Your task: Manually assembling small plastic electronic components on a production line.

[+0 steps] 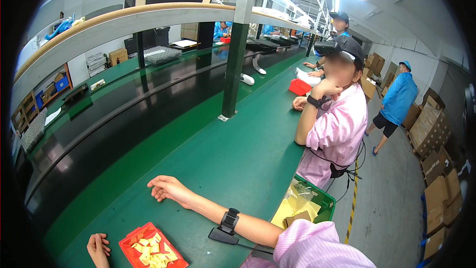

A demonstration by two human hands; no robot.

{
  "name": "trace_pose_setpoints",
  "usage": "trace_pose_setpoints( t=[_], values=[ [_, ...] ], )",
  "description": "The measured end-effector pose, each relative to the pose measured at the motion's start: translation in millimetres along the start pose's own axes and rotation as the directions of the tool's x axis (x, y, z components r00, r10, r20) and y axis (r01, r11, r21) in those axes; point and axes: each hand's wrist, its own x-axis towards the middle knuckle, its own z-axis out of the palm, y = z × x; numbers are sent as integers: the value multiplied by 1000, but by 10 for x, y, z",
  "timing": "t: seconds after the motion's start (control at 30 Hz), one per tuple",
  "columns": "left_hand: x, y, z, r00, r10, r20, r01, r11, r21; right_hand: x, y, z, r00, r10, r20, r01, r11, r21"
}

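Observation:
My right hand [167, 189] lies on the green workbench [218, 164], its fingers loosely bent and slightly apart, with nothing in them. The forearm stretches in from the lower right and wears a black wrist strap [229, 221] with a small box and a cable. At the lower left, my left hand [99, 249] rests with relaxed, slightly curled fingers and no visible object in them. Just right of it, apart from both hands, stands a red bin [130, 250] filled with small pale-yellow pieces [152, 253].
A dark conveyor belt [124, 114] runs beyond the workbench, past a green post [233, 74] under a shelf. At right sits a co-worker in pink [337, 114], near another red bin [299, 87]. A green crate [323, 199] holds yellow sheets beside my right arm.

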Motion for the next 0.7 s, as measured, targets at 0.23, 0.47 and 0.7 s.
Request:
trace_pose_setpoints(
  t=[0.23, 0.47, 0.7],
  values=[
    [27, -56, -14, 1000, 9, 12, -9, 1000, -13, 8, 10, -12, 1000, -8, 4, 8, 1000, -4],
    [3, -3, 2, 1000, 9, 3, -9, 1000, -15, -5, -14, -15, 1000, 4, 8, -4, 1000, -12],
    [-13, 39, 16, 1000, -5, -2, 5, 1000, -8, 6, 1, -15, 1000, -4, 15, 4, 1000, -19]
  ],
)
